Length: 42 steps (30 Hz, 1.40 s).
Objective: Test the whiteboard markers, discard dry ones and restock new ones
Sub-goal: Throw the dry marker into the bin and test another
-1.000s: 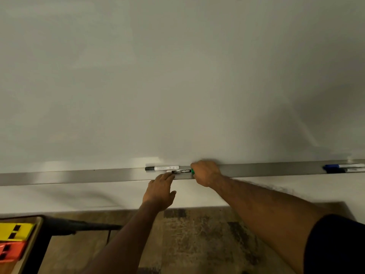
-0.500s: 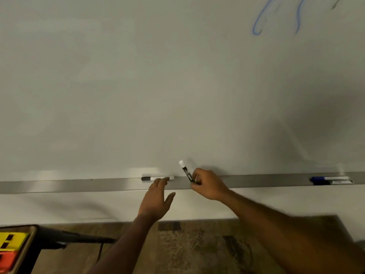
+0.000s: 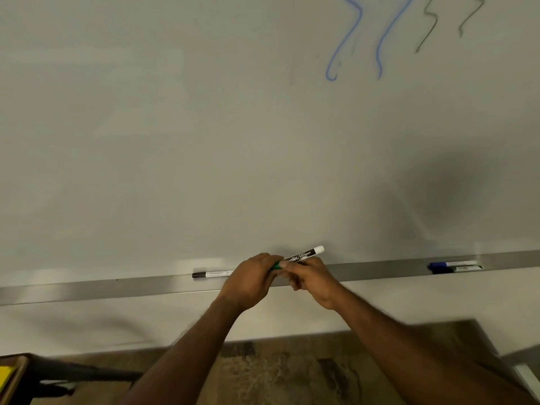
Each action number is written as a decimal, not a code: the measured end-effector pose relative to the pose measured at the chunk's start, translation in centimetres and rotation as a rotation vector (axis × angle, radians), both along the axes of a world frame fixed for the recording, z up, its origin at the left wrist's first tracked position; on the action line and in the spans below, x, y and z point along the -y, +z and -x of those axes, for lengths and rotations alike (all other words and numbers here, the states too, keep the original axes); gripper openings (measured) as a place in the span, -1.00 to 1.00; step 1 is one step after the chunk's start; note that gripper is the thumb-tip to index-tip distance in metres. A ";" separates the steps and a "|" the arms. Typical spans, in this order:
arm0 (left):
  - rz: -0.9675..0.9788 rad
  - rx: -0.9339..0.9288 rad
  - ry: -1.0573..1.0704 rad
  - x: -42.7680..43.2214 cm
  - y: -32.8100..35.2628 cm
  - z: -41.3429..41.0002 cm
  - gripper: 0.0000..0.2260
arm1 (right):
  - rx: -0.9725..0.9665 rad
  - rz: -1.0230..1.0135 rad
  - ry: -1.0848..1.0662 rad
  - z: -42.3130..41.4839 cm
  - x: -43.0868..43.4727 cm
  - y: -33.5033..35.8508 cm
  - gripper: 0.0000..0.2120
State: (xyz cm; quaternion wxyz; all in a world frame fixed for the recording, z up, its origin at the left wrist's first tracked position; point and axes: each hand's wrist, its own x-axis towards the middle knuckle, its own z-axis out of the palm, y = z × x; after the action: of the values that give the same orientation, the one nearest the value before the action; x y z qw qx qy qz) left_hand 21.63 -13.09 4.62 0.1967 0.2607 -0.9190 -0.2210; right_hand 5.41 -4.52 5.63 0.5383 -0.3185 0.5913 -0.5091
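Whiteboard (image 3: 204,141) ahead; marker (image 3: 304,254) above tray (image 3: 87,287) gripped by left hand (image 3: 251,279) at cap (image 3: 276,265), right hand (image 3: 312,277) at barrel. Cap maybe flung if yanked.

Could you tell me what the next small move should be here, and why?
Probably pull the green cap off with the left hand while the right hand holds the marker; it seems capped, so it cannot yet be tested on the whiteboard.

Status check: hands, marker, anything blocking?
Left hand grips green cap, right hand grips barrel. Green-capped black-labelled whiteboard marker held near grey metal tray. Nothing blocking.
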 end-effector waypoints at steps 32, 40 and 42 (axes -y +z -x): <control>0.022 0.009 0.044 -1.3 1.5 0.5 -0.66 | 0.227 0.069 -0.175 -0.5 -1.7 1.6 -0.80; -0.136 0.147 0.044 -0.7 1.9 0.1 -0.46 | 0.290 0.076 -0.325 0.6 -1.8 1.7 -0.84; -0.209 0.166 0.055 -0.2 0.7 -0.7 -0.56 | 0.314 0.075 -0.350 1.1 -1.8 1.7 -0.85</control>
State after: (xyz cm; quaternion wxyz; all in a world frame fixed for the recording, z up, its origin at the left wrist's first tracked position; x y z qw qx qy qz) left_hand 22.34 -12.91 5.33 0.0979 0.3225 -0.8964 -0.2878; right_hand 4.28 -2.73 7.31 0.5148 -0.1478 0.5275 -0.6595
